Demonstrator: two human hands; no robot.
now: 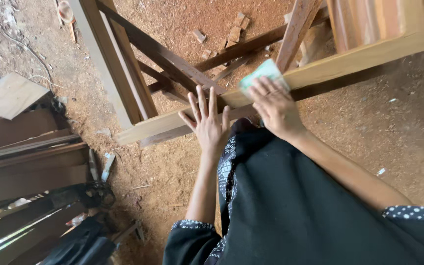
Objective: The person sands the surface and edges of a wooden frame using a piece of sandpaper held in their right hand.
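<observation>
My right hand (273,108) lies flat on a pale green sheet of sandpaper (262,73), fingers bent over it and pressing it against the top face of a long light wooden rail (349,61); this grip is closed down on the sheet rather than wrapped around it. The sheet sits on the rail's upper edge, its far corner reaching just past that edge, and it looks blurred. My left hand (208,122) rests just beside it on the same rail, open, fingers spread and palm down, holding nothing. The rail runs from lower left to upper right and forms part of a wooden frame (138,73) with darker cross braces behind it and a pale upright at its left end. The rail's near edge is free along its length to the right of my hands, with bare sawdust-covered floor (369,137) below it. To the left, room is tighter: stacked dark planks (30,162) lie close by, with a flat board offcut (8,94) beyond them. Small wood blocks (234,32) lie scattered on the floor behind the frame, well apart from my hands. My dark garment with dotted cuffs (295,206) fills the lower view. I see no containers.
</observation>
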